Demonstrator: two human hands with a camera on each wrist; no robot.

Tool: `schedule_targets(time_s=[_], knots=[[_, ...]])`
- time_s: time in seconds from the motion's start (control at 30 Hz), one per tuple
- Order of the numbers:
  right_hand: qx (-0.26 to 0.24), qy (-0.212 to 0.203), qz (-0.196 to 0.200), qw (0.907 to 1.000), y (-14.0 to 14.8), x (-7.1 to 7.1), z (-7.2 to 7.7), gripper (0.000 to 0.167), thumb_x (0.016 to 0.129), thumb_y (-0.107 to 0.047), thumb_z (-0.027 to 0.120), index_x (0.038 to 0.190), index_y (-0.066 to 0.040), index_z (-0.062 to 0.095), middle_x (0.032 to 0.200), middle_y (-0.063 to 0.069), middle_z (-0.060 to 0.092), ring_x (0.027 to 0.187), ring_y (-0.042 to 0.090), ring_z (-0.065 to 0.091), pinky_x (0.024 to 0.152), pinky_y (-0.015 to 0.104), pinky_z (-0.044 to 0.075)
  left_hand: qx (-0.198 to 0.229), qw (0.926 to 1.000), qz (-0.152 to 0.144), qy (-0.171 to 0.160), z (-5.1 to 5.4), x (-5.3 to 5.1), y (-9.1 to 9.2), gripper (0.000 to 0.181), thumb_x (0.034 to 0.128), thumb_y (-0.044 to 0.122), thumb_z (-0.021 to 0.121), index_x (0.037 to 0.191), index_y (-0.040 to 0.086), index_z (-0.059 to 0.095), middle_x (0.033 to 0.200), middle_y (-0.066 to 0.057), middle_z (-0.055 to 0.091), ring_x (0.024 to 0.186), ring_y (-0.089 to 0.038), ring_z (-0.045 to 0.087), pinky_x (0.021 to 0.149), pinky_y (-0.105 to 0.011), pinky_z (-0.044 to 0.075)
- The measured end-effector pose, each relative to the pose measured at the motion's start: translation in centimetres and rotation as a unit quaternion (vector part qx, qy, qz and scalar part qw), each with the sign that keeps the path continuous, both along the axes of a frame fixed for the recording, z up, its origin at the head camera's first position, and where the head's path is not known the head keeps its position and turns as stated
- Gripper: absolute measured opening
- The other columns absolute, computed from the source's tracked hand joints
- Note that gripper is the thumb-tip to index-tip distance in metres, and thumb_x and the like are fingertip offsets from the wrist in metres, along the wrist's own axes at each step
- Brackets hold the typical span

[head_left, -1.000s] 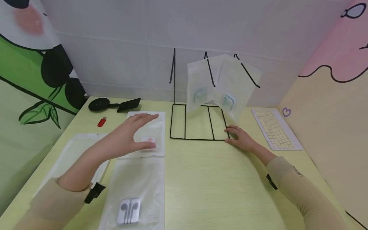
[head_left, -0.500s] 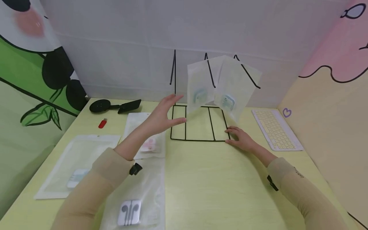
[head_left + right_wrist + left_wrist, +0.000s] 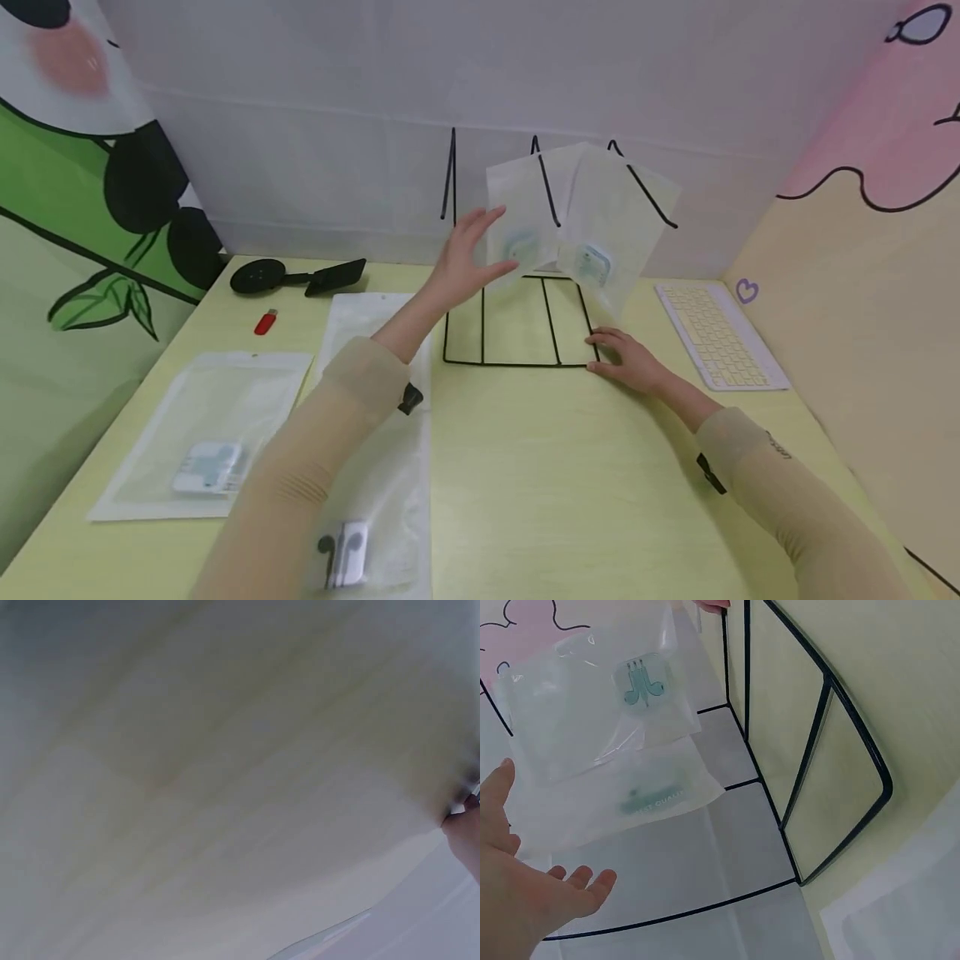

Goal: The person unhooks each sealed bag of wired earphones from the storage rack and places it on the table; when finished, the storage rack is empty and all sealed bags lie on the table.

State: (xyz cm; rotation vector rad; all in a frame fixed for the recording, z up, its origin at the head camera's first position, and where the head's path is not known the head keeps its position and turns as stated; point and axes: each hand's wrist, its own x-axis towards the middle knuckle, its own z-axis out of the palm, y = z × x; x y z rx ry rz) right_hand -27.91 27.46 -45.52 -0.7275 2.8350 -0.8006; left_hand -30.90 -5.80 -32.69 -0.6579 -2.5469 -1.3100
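Observation:
A black wire rack (image 3: pixel 517 364) with upright hooks stands at the back of the table. Two translucent pouches hang from it: the left pouch (image 3: pixel 504 185) on the middle hook, the right pouch (image 3: pixel 611 196) on the right hook. Earphones (image 3: pixel 641 684) show in one pouch in the left wrist view. My left hand (image 3: pixel 459 268) is beside the left pouch, fingers and thumb spread, holding nothing; whether it touches the pouch I cannot tell. At the rack base's front right corner, my right hand (image 3: pixel 632 365) grips the wire between thumb and fingers. Pale blur fills most of the right wrist view.
A pouch (image 3: pixel 247 392) with a white-and-blue item lies at left. Another pouch (image 3: pixel 390 517), holding boxed earphones (image 3: pixel 351 554), is partly behind my left sleeve. Farther back are a red USB stick (image 3: pixel 266 322) and a black folding stand (image 3: pixel 258 277). A keyboard (image 3: pixel 720 337) is at right.
My left hand has moved right and up, from above the table pouches to the left hanging pouch, fingers still spread. The right hand has stayed at the rack's corner.

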Motion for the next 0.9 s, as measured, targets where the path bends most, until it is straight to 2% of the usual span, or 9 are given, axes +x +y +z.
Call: schedule_targets(time_s=[0.17,0.4,0.47,0.63,0.8,0.9], knots=[[-0.002,0.0,0.0,1.0,0.2,0.0,-0.1,0.052,0.089,-0.029,0.066,0.133,-0.005,0.051,0.147,0.021,0.033,0.135,0.042,0.028,0.108,0.059,0.023,0.036,0.9993,0.003,0.008,-0.8,-1.4,1.3,0.074,0.0839,0.038,0.07,0.147,0.03,0.032,0.154,-0.008,0.021,0.142,-0.023,0.021,0.108,-0.053,0.03],[0.002,0.001,-0.001,1.0,0.3,-0.2,-0.3,0.053,0.089,-0.032,0.065,0.133,-0.007,0.051,0.148,0.019,0.033,0.136,0.042,0.027,0.108,0.059,0.023,0.045,0.9988,0.013,0.015,-1.3,-2.9,2.3,0.07,0.0852,0.035,0.07,0.146,0.032,0.035,0.153,-0.004,0.027,0.143,-0.027,0.016,0.108,-0.056,0.029],[0.003,0.001,-0.001,1.0,0.3,-0.2,-0.4,0.053,0.089,-0.033,0.065,0.133,-0.007,0.051,0.148,0.019,0.033,0.136,0.042,0.027,0.108,0.059,0.023,0.046,0.9987,0.011,0.02,-1.5,-3.2,2.4,0.07,0.0851,0.035,0.07,0.146,0.034,0.035,0.153,-0.003,0.027,0.142,-0.029,0.02,0.107,-0.055,0.031],[0.0,-0.001,-0.002,1.0,0.2,-0.3,-0.2,0.053,0.089,-0.032,0.065,0.133,-0.007,0.051,0.148,0.019,0.033,0.136,0.041,0.027,0.109,0.058,0.023,0.035,0.9975,0.014,0.059,-1.8,-3.7,2.8,0.068,0.0857,0.028,0.07,0.145,0.032,0.037,0.15,0.002,0.035,0.133,-0.029,0.037,0.103,-0.047,0.039],[-0.004,0.002,0.001,1.0,0.1,-0.3,-0.1,0.052,0.089,-0.03,0.066,0.132,-0.006,0.052,0.147,0.02,0.034,0.135,0.041,0.028,0.109,0.058,0.024,0.028,0.9934,0.033,0.106,-2.1,-3.7,3.0,0.067,0.0864,0.019,0.07,0.145,0.027,0.038,0.148,0.011,0.038,0.135,-0.026,0.037,0.105,-0.041,0.038],[-0.001,0.003,0.001,1.0,0.1,-0.3,-0.1,0.052,0.089,-0.029,0.066,0.132,-0.005,0.052,0.146,0.02,0.035,0.135,0.041,0.029,0.109,0.057,0.024,0.029,0.9894,0.043,0.135,-2.3,-3.7,3.2,0.067,0.0851,0.012,0.07,0.144,0.024,0.04,0.147,0.009,0.04,0.133,-0.025,0.04,0.105,-0.037,0.039]])
